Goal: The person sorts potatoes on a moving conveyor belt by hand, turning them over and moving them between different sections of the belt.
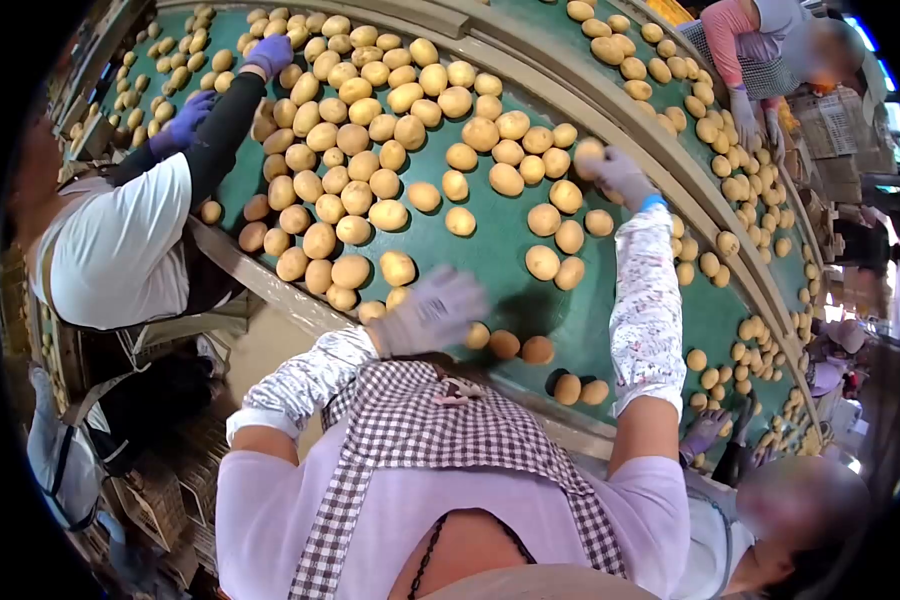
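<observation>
Many round, yellowish-brown potatoes (355, 197) lie on a green conveyor belt (470, 262). My right hand (625, 180), in a grey glove, reaches across to the far side of the belt. Its fingers are closed around a potato (589, 156). Close to the near edge, my left hand (435, 312), also gloved in grey, is slightly blurred, with its fingers stretched out and nothing seen in them. Just beyond its fingertips is a small potato (477, 335); another potato (397, 268) lies above its wrist.
A co-worker in a white shirt (120, 245) works at my left with purple-gloved hands (270, 54). A raised rail (530, 85) divides my belt from a second lane of potatoes. Other people work across it and at my right. Wooden crates (150, 500) stand behind at left.
</observation>
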`<control>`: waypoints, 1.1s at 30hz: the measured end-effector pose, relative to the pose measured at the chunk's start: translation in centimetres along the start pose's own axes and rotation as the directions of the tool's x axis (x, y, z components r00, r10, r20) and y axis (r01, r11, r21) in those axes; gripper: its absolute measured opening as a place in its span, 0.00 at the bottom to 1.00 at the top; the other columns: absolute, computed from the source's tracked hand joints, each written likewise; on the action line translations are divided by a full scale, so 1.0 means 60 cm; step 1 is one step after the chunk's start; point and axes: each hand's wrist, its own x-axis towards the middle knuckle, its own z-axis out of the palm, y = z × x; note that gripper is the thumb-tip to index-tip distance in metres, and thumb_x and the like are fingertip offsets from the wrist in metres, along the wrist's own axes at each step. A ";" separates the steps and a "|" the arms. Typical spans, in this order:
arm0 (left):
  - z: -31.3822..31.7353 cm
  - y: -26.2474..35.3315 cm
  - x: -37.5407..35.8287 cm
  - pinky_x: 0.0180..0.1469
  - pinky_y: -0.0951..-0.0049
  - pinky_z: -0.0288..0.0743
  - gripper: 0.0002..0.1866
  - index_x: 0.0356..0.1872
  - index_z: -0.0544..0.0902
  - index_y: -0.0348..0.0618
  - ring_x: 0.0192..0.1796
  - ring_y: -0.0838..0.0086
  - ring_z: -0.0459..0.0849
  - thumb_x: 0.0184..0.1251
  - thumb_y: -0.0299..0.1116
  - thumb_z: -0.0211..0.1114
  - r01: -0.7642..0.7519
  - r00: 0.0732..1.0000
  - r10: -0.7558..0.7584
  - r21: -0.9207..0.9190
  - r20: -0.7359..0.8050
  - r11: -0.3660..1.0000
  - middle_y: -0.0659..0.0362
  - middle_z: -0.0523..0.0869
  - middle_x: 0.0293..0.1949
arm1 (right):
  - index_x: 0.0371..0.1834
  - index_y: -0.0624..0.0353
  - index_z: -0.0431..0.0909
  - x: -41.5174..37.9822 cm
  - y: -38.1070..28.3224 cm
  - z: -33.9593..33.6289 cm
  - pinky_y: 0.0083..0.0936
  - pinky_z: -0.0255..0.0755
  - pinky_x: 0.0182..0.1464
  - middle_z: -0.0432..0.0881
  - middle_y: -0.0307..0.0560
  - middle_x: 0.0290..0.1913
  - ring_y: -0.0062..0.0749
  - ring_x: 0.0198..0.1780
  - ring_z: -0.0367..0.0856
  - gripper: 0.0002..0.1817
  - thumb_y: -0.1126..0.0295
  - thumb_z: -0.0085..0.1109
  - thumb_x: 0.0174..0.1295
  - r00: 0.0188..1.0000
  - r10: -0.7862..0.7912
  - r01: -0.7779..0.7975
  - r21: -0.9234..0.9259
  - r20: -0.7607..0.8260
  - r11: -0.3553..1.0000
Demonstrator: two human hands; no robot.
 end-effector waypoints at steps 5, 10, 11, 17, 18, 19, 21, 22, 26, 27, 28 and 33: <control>0.076 -0.032 -0.037 0.79 0.40 0.62 0.30 0.64 0.82 0.50 0.75 0.58 0.74 0.56 0.38 0.71 -0.313 0.933 0.309 -0.011 0.186 0.950 0.54 0.80 0.64 | 0.69 0.58 0.82 -0.016 -0.076 0.032 0.26 0.78 0.63 0.86 0.46 0.65 0.30 0.62 0.85 0.23 0.59 0.63 0.77 0.832 -0.471 0.533 0.655 -0.292 0.536; -0.034 -0.080 -0.050 0.82 0.37 0.57 0.32 0.66 0.82 0.57 0.80 0.53 0.68 0.55 0.37 0.75 0.044 0.961 -0.117 0.281 0.251 0.959 0.56 0.76 0.72 | 0.77 0.52 0.75 0.091 -0.158 0.152 0.42 0.67 0.80 0.76 0.56 0.77 0.53 0.78 0.74 0.39 0.56 0.71 0.61 0.886 -0.464 0.424 -0.385 -0.013 0.820; -0.054 -0.090 -0.054 0.83 0.36 0.56 0.32 0.66 0.82 0.58 0.80 0.53 0.67 0.55 0.37 0.76 0.159 0.930 -0.251 0.321 0.268 0.934 0.55 0.74 0.74 | 0.77 0.51 0.75 0.103 -0.178 0.163 0.44 0.67 0.80 0.76 0.58 0.76 0.55 0.78 0.73 0.40 0.52 0.72 0.60 0.918 -0.397 0.352 -0.442 -0.010 0.825; -0.101 -0.145 -0.097 0.83 0.34 0.56 0.29 0.61 0.83 0.57 0.83 0.53 0.66 0.56 0.40 0.77 0.237 0.946 -0.290 0.306 0.142 0.922 0.50 0.70 0.80 | 0.73 0.62 0.77 0.071 -0.200 0.175 0.44 0.71 0.76 0.77 0.64 0.76 0.57 0.76 0.77 0.51 0.30 0.67 0.58 0.980 -0.141 0.191 -0.479 0.138 0.857; -0.110 -0.160 -0.104 0.82 0.34 0.56 0.28 0.61 0.82 0.56 0.82 0.52 0.67 0.56 0.40 0.77 0.245 0.946 -0.295 0.298 0.137 0.923 0.50 0.71 0.79 | 0.71 0.61 0.79 0.061 -0.200 0.183 0.45 0.72 0.74 0.80 0.63 0.73 0.56 0.71 0.80 0.49 0.31 0.69 0.57 0.990 -0.108 0.136 -0.480 0.086 0.867; -0.120 -0.177 -0.115 0.82 0.33 0.56 0.28 0.61 0.82 0.56 0.82 0.52 0.67 0.57 0.40 0.76 0.256 0.944 -0.304 0.291 0.131 0.922 0.50 0.71 0.78 | 0.68 0.61 0.81 0.048 -0.201 0.173 0.44 0.72 0.74 0.85 0.61 0.67 0.55 0.69 0.82 0.43 0.35 0.68 0.62 0.987 -0.102 0.147 -0.430 0.126 0.891; -0.128 -0.215 -0.151 0.81 0.31 0.55 0.27 0.59 0.81 0.50 0.81 0.55 0.69 0.57 0.39 0.74 0.312 0.943 -0.332 0.257 0.035 0.915 0.51 0.78 0.71 | 0.64 0.59 0.84 0.062 -0.164 0.163 0.41 0.78 0.67 0.89 0.53 0.60 0.44 0.64 0.85 0.34 0.41 0.66 0.68 0.977 -0.211 0.208 -0.137 -0.013 0.968; -0.137 -0.236 -0.164 0.81 0.30 0.55 0.27 0.59 0.81 0.48 0.81 0.56 0.69 0.57 0.40 0.74 0.293 0.947 -0.318 0.286 0.043 0.912 0.51 0.79 0.70 | 0.63 0.57 0.86 0.068 -0.173 0.148 0.35 0.81 0.56 0.90 0.43 0.53 0.33 0.53 0.88 0.29 0.44 0.65 0.72 0.994 -0.109 0.088 0.476 0.015 0.875; -0.199 -0.304 -0.190 0.85 0.36 0.53 0.27 0.60 0.83 0.45 0.83 0.54 0.67 0.61 0.44 0.73 0.413 0.900 -0.436 0.330 -0.007 0.849 0.54 0.82 0.69 | 0.56 0.60 0.85 0.073 -0.200 0.160 0.35 0.81 0.53 0.90 0.49 0.48 0.39 0.48 0.89 0.31 0.40 0.62 0.72 0.989 -0.063 0.108 0.369 -0.132 0.923; -0.218 -0.323 -0.192 0.86 0.39 0.52 0.28 0.62 0.83 0.44 0.83 0.52 0.66 0.63 0.46 0.72 0.479 0.868 -0.495 0.337 -0.044 0.810 0.54 0.82 0.69 | 0.55 0.61 0.84 0.065 -0.217 0.201 0.38 0.82 0.57 0.90 0.54 0.50 0.44 0.50 0.89 0.34 0.38 0.63 0.69 0.988 -0.075 0.081 0.042 -0.138 0.996; -0.235 -0.349 -0.200 0.88 0.45 0.51 0.30 0.64 0.83 0.45 0.84 0.49 0.64 0.65 0.50 0.72 0.447 0.880 -0.475 0.381 -0.023 0.809 0.56 0.80 0.71 | 0.61 0.61 0.80 0.039 -0.236 0.234 0.43 0.80 0.64 0.89 0.62 0.57 0.54 0.57 0.89 0.38 0.36 0.64 0.65 0.976 -0.158 0.135 -0.152 -0.148 0.979; -0.296 -0.445 -0.232 0.85 0.40 0.51 0.31 0.66 0.83 0.48 0.81 0.53 0.65 0.66 0.52 0.72 0.567 0.776 -0.623 0.544 -0.101 0.618 0.59 0.73 0.79 | 0.63 0.58 0.78 0.067 -0.249 0.284 0.42 0.82 0.58 0.89 0.58 0.53 0.49 0.56 0.90 0.31 0.54 0.72 0.60 0.924 -0.295 0.218 -0.300 -0.242 0.929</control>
